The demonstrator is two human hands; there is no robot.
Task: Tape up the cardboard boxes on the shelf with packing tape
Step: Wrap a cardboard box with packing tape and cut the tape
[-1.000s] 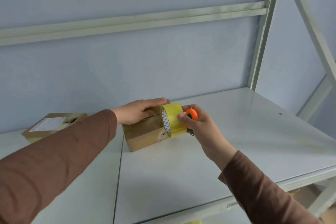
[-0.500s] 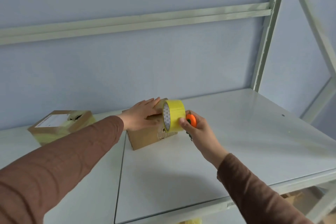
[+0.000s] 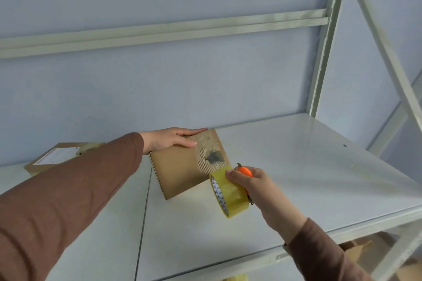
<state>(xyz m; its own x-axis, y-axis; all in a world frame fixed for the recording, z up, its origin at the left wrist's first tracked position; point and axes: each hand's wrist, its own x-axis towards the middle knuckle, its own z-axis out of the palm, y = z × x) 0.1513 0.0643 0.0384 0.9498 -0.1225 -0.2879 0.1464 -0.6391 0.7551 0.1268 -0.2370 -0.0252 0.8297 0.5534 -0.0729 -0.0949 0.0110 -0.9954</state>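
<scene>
fingers of the right hand curl round the yellow tape roll and pinch an orange cutter against it, blade tip poking up. the roll sits at the near right corner of the cardboard box, touching it or just beside it. the box's long axis runs away from that corner toward the left hand, whose straight fingers press flat on the far edge. so the tape likely pulls toward the person, right hand nearer. a second box lies well apart, left on the shelf.
</scene>
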